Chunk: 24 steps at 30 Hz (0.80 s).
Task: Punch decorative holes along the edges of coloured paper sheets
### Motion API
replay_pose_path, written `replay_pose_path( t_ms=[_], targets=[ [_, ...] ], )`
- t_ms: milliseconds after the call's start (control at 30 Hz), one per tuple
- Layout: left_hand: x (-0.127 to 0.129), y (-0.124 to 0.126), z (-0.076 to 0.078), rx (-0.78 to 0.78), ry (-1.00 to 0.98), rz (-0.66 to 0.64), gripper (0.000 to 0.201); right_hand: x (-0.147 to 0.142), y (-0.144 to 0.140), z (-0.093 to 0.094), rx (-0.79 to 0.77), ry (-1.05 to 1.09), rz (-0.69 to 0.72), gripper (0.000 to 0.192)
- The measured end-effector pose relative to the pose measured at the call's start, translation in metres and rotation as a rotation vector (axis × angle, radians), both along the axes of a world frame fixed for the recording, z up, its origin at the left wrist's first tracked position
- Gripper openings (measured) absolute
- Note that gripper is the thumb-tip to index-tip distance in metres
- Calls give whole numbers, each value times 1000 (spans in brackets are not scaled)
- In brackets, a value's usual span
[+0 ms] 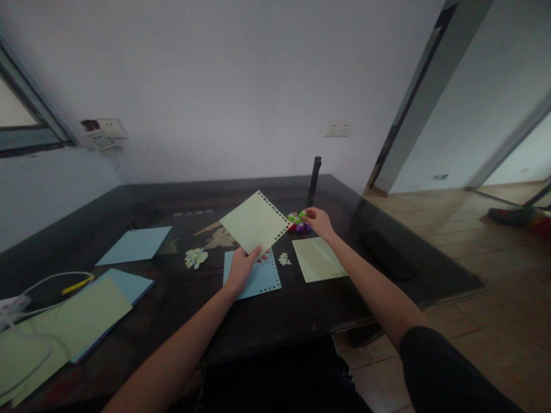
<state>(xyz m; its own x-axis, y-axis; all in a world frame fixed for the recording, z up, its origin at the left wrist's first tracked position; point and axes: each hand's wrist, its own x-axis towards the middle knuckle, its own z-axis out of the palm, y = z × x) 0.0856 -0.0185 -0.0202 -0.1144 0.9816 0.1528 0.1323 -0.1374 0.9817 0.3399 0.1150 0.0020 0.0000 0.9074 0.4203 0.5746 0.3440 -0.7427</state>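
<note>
The left hand (pixel 245 267) is clamping a pale green sheet (pixel 253 221) by its near corner, seemingly leaving the holed margin free. Right of that grip, the right hand (pixel 317 221) is touching a colourful cluster (pixel 297 218); whether it is pinching, one cannot tell.

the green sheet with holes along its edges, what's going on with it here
A person's left hand holds the pale green sheet up above a punched blue sheet on the dark table. The fingers of the right hand are at a colourful cluster of small things with eyes. Two piles of paper bits flank the blue sheet.
</note>
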Motion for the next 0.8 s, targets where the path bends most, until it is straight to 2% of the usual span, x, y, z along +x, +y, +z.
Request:
replay_pose_path(
  t_ms=[100,200,400,633,800],
  targets=[
    [0,0,0,-4,-20,6,30,-15,-6,-9,-13,-194,78,22],
    [0,0,-1,-6,-24,11,30,-18,-10,-17,-42,-365,96,17],
    [0,1,0,-8,-29,-11,30,-16,-9,-21,-31,-527,137,24],
    [0,0,1,-20,-4,6,32,-21,-9,-19,12,-450,132,38],
    [2,-2,4,-40,-11,-65,32,-10,-20,0,90,-213,86,22]
  ],
)
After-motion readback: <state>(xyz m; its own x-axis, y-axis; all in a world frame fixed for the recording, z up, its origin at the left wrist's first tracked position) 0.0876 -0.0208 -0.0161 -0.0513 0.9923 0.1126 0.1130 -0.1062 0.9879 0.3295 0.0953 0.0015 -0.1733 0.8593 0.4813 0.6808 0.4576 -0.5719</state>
